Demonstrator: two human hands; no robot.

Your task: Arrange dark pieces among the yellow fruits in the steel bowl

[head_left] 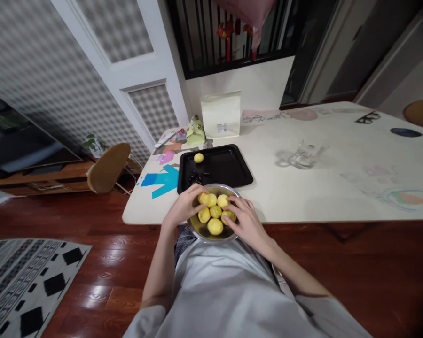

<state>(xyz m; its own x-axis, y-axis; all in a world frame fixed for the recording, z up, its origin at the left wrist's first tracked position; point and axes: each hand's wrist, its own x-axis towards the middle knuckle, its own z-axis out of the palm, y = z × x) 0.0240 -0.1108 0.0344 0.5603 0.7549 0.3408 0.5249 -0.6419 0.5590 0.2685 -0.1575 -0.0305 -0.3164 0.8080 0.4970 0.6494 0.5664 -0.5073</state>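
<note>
A metal bowl (193, 230) at the table's front edge, against my body, holds several yellow lemons (215, 226). From the left, my left hand (186, 203) reaches over the rim, thumb and fingers curved round a lemon (203, 198) at the bowl's upper left. My right hand (247, 219) comes in over the opposite rim. Its thumb and fingers are bent round a lemon (228, 217) on the right side, which they partly hide. Beyond the bowl lies a black tray (229, 164) with a single lemon (198, 158) and some small dark items (194, 177) on it.
The white table (268, 197) bears a cream paper bag (221, 115), a green packet (196, 130), a remote control (165, 139), a clear glass vessel (303, 157) and eyeglasses (368, 117). A wooden chair (109, 169) stands off the left end.
</note>
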